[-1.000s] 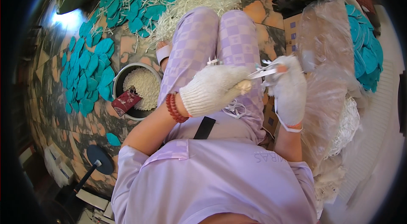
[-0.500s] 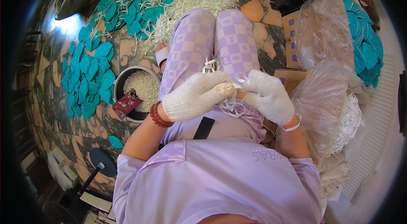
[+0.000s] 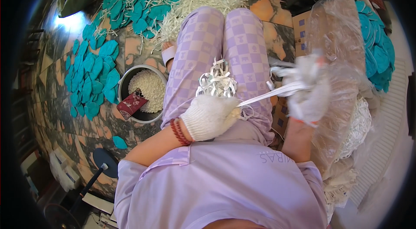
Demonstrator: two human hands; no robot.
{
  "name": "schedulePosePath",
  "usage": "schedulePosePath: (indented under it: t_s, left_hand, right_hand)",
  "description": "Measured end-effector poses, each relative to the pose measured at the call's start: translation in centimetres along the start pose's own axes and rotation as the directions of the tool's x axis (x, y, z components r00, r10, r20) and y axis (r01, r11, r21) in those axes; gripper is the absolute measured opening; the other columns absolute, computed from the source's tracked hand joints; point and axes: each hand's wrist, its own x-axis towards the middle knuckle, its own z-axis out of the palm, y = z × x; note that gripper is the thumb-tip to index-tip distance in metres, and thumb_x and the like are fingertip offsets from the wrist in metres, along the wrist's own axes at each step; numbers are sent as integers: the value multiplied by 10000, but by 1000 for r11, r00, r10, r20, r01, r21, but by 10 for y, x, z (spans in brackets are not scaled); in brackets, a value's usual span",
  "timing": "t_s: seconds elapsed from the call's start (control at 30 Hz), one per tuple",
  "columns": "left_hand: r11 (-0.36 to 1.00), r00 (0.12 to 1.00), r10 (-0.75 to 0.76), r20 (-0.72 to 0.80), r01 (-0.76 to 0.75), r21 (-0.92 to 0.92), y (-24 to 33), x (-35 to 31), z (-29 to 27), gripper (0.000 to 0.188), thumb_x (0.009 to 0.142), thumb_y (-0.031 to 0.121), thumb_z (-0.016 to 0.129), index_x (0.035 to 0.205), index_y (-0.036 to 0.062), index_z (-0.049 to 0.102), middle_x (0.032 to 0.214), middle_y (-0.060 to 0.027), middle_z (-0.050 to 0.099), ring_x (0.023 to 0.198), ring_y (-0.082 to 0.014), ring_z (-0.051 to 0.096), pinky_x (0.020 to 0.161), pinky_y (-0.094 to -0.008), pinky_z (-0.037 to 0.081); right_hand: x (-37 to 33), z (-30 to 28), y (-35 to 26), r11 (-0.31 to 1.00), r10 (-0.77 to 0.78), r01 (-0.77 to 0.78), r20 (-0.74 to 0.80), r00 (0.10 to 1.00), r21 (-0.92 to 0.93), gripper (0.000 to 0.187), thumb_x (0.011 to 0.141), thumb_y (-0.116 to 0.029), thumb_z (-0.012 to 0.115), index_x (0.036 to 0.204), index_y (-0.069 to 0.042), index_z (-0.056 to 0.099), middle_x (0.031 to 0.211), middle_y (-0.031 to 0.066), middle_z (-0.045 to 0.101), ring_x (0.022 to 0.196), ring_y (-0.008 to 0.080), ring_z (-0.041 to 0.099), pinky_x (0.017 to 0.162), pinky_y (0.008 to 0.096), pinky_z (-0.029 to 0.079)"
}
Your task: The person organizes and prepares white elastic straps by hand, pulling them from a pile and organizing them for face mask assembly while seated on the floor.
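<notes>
Both hands in white knit gloves, 2 in view. Left hand (image 3: 210, 117), red bead bracelet (image 3: 178, 132) at wrist, closed around a bundle of narrow white strips (image 3: 274, 93); looped ends fan out beyond it above the checked trousers (image 3: 200, 34). Right hand (image 3: 308, 92) blurred, gripping the strips' far length, drawn straight between the 2 hands; finger detail unreadable. Left of the legs: round pot (image 3: 125, 85) of white pellets (image 3: 149, 89), dark red packet (image 3: 131, 105) at its rim; teal ovals (image 3: 94, 75) heaped beyond.

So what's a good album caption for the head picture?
Gloved left hand and right hand hold white straps between them, above checkered trousers.
</notes>
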Motion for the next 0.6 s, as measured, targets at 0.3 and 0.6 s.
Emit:
schedulePosePath:
  t_s: [0.3,0.6]
  left_hand:
    - [999,997,-51,56,50,18,-23,-22,-13,171,924,226,560,992,81,618,703,-184,620,677,-388,636,606,-481,498]
    - [997,996,7,93,-14,72,-25,-19,-12,152,896,250,596,963,115,613,700,-154,630,657,-365,644,596,-476,503]
  right_hand:
    - [7,-57,-91,956,-295,283,-265,918,-81,324,999,-280,470,711,-149,400,625,0,361,411,101,276,362,247,261]
    - [-50,-203,-288,145,-850,109,-67,522,-983,220,1014,-233,471,1041,-42,578,889,92,609,682,218,578,546,346,477]
